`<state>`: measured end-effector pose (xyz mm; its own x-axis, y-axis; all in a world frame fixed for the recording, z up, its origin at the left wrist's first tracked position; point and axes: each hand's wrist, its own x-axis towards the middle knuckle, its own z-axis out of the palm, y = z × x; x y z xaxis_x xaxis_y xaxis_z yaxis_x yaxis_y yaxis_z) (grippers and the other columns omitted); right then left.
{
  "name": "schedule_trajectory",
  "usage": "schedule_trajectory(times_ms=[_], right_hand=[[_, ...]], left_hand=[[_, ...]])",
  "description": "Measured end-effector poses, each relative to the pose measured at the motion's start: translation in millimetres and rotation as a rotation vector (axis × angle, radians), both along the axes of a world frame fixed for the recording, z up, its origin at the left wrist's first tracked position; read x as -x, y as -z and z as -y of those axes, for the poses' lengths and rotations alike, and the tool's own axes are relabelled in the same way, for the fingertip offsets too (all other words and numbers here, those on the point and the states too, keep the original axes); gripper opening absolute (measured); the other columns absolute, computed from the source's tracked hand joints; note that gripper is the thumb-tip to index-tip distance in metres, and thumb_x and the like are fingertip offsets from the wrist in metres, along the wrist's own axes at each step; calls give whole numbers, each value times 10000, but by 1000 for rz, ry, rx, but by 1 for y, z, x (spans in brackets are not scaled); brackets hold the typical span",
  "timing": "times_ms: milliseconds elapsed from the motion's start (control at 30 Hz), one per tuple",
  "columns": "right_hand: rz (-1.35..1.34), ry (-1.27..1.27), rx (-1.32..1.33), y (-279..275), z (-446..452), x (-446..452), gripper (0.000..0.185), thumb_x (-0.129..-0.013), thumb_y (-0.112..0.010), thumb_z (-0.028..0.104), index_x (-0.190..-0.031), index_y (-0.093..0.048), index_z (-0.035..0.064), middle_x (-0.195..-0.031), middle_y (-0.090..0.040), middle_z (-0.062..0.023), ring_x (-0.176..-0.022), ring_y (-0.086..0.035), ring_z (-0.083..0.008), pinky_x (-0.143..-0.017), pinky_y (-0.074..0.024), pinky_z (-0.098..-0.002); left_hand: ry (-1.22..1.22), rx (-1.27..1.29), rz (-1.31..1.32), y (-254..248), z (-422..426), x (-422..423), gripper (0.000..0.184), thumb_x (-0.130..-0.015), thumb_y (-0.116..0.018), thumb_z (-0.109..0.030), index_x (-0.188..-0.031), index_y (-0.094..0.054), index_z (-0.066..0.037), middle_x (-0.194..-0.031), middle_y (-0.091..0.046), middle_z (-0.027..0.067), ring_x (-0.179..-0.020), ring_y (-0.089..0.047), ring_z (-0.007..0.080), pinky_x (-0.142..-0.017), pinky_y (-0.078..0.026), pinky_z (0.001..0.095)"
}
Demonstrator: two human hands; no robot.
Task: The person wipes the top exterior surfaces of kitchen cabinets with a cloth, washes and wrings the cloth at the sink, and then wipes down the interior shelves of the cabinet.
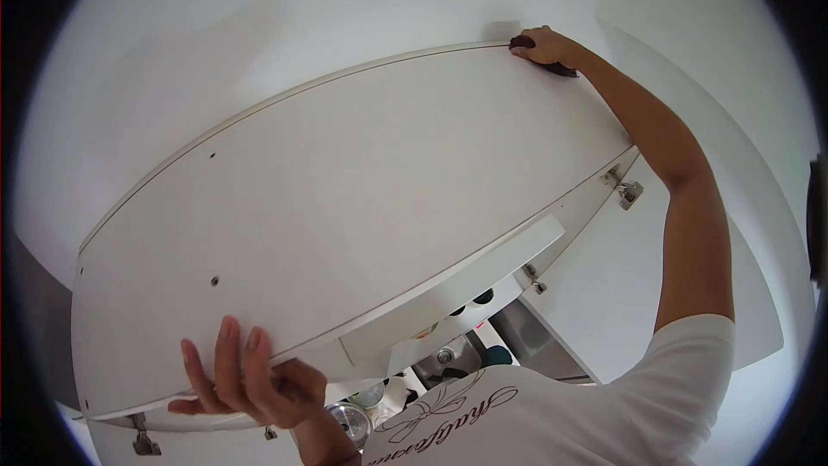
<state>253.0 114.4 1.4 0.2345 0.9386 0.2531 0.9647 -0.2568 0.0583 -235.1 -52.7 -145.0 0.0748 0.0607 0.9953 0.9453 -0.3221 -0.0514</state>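
Observation:
My right hand (545, 46) is at the far right corner of a broad white cabinet panel (319, 181), pressing a dark brown-red cloth (565, 71) onto it. The fingers are wrapped over the cloth, which hides part of it. At the near left edge of the same panel is my left hand (259, 380), holding nothing. Its fingers are spread, with the tips at or close to the white surface. Small dark holes dot the panel's left part.
An open cabinet door (655, 267) hangs at the right on a metal hinge (630, 194); another hinge (145, 438) shows lower left. White walls (345, 9) meet the panel's far edge. Far below are a sink (448, 357) and clear glassware (349, 423).

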Motion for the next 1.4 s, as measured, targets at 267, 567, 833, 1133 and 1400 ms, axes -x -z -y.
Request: schedule_trajectory(times_ms=[267,567,833,1133,1400], right_hand=[[-12,-396,-58,5,-21,255,327,-783,-523,340,-825,-631,34,-856,-626,-142,-849,-599,-283,-747,-478,-417],[-338,-1391,-38,19,124,370,267,-827,-554,341,-959,-609,115,-952,-488,-140,-882,-527,-318,-737,-453,-405],[-312,-591,-108,9,171,130,313,-808,-620,245,-1090,-589,111,-1079,-527,-116,-1036,-494,-267,-931,-382,-371],[126,21,-72,8,50,95,408,-877,-434,387,-1093,-528,54,-1102,-508,-242,-991,-530,-392,-868,-423,-453],[242,-959,14,-4,-27,529,371,-868,-339,235,-896,-617,-10,-926,-633,-183,-854,-602,-348,-778,-469,-448]], left_hand=[[86,20,51,1,0,0,262,-750,-511,-19,-881,-593,-230,-944,-599,-77,-1197,-399,279,-1075,123,520],[73,-73,25,6,1,3,202,-862,-461,-266,-898,-625,-154,-1010,-565,46,-1197,-336,281,-1071,44,521],[78,-63,68,4,1,7,138,-747,-563,-188,-852,-642,-232,-1072,-448,96,-1175,-267,259,-1078,24,510],[121,74,-11,-1,8,11,208,-807,-517,-199,-912,-650,-319,-1077,-554,-55,-1192,-360,203,-1075,92,492],[284,-47,31,7,-3,2,266,-792,-516,-180,-1032,-629,-201,-1122,-581,-8,-1080,-516,179,-1049,-95,532]])
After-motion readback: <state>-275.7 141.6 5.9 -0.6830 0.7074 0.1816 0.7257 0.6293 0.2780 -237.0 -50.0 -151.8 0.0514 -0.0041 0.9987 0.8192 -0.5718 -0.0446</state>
